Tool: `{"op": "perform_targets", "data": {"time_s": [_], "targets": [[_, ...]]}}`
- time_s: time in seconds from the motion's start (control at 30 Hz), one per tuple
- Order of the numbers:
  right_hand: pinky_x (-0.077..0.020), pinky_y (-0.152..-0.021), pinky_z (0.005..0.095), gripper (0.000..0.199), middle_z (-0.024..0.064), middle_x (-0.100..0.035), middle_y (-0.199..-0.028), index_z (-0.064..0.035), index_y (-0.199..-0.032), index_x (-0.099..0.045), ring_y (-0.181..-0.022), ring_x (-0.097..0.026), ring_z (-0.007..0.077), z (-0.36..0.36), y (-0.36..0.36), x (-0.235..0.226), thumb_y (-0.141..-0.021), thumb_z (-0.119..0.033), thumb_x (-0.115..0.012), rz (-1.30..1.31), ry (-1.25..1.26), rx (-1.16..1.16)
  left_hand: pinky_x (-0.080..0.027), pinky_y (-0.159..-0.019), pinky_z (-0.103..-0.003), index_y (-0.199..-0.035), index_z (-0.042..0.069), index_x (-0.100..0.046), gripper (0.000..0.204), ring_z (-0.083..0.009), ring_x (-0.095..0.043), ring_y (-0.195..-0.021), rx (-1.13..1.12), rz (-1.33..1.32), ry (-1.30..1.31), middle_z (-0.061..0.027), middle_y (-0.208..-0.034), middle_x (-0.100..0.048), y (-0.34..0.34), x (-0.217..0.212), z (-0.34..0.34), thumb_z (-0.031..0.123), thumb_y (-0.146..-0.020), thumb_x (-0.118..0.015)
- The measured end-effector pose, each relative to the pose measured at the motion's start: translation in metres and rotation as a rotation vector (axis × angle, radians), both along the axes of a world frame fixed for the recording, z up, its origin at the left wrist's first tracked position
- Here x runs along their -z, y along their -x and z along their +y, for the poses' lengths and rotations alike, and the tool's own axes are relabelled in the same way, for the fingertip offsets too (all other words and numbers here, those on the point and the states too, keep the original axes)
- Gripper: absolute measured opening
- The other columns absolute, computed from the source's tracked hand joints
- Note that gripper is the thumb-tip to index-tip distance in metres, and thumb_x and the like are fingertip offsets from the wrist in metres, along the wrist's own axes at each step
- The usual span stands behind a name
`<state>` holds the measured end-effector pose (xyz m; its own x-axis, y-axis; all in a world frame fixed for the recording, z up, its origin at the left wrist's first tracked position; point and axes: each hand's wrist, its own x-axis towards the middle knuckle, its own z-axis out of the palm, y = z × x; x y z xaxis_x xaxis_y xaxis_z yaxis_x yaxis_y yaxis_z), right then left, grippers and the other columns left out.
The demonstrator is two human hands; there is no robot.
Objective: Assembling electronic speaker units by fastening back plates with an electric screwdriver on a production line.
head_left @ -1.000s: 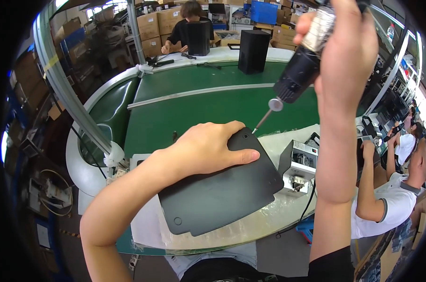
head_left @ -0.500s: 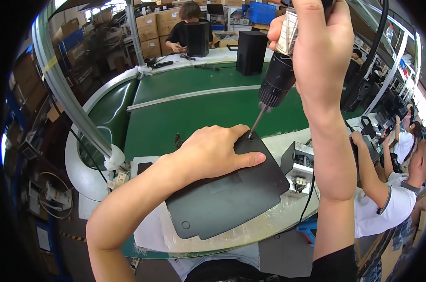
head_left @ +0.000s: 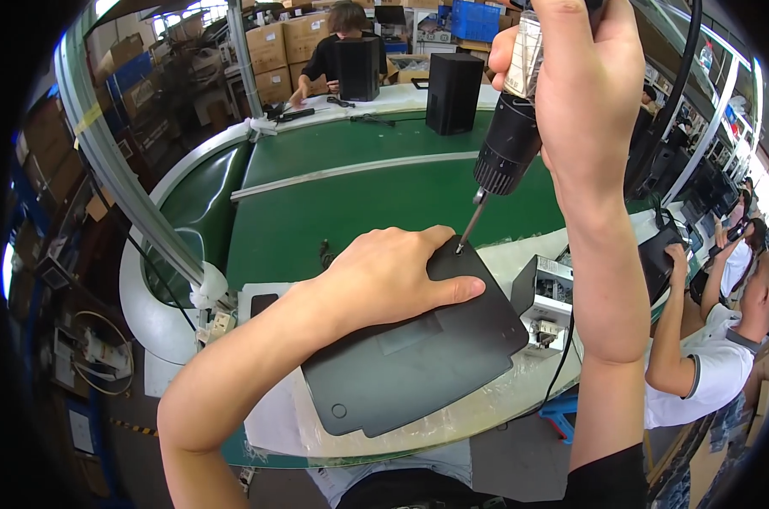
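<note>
My left hand (head_left: 393, 276) lies with fingers spread across a flat black panel (head_left: 418, 365), thumb stretched to the right. The panel rests on pale, partly plastic-covered sheeting at the near side of the bench. In my raised right hand (head_left: 584, 85) is a black electric screwdriver (head_left: 507, 144), its body wrapped with a pale label. Its thin bit points down and left, and the tip meets a small hole near the panel's far corner, beside my left fingertips. Whether a screw sits under the tip is too small to tell.
An opened small metal box (head_left: 547, 297) stands right of the panel, with a black cable by it. Beyond runs a green conveyor belt (head_left: 342, 216). A tall black speaker-like box (head_left: 452, 93) stands across it. One person works opposite, another in white (head_left: 698, 356) at right.
The screwdriver in my right hand has shifted slightly right, its bit still at the panel's far corner. My left hand stays on the panel. The person opposite has reached out an arm.
</note>
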<state>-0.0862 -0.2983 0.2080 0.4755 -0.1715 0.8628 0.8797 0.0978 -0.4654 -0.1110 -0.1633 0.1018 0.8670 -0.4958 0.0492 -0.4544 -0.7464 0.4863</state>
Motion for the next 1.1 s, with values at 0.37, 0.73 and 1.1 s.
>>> {"op": "perform_targets", "data": {"time_s": [0.37, 0.73, 1.1], "targets": [[-0.0415, -0.044, 0.0198, 0.025, 0.0048, -0.057, -0.082, -0.0020, -0.106, -0.048, -0.051, -0.054, 0.0079, 0.000, -0.011, 0.018, -0.094, -0.021, -0.059, 0.086, -0.032, -0.123, -0.049, -0.083, -0.043, -0.125, -0.003, -0.054, 0.078, -0.0383, -0.065, -0.089, -0.002, 0.013, -0.032, -0.0249, -0.094, -0.067, 0.001, -0.002, -0.002, 0.060, -0.081, -0.062], [-0.0435, -0.048, 0.0216, 0.023, 0.0037, -0.057, -0.081, -0.0018, -0.109, -0.050, -0.053, -0.052, 0.0079, 0.000, 0.011, 0.015, -0.096, -0.020, -0.055, 0.080, -0.096, -0.096, -0.048, -0.086, -0.043, -0.125, -0.002, -0.054, 0.071, -0.0378, -0.064, -0.094, -0.030, -0.016, -0.125, -0.0258, -0.097, -0.066, 0.019, -0.007, 0.002, 0.058, -0.086, -0.057], [-0.0479, -0.052, 0.0271, 0.027, 0.0140, -0.057, -0.096, 0.0042, -0.113, -0.038, -0.057, -0.055, 0.0139, -0.167, 0.032, 0.206, -0.091, -0.006, -0.051, 0.058, 0.010, 0.698, -0.046, -0.084, -0.028, -0.118, -0.005, -0.056, 0.063, -0.0165, -0.060, -0.091, -0.480, 0.352, 1.553, -0.0103, -0.100, -0.064, 0.035, 0.196, 0.118, 0.048, -0.103, -0.024]]}}
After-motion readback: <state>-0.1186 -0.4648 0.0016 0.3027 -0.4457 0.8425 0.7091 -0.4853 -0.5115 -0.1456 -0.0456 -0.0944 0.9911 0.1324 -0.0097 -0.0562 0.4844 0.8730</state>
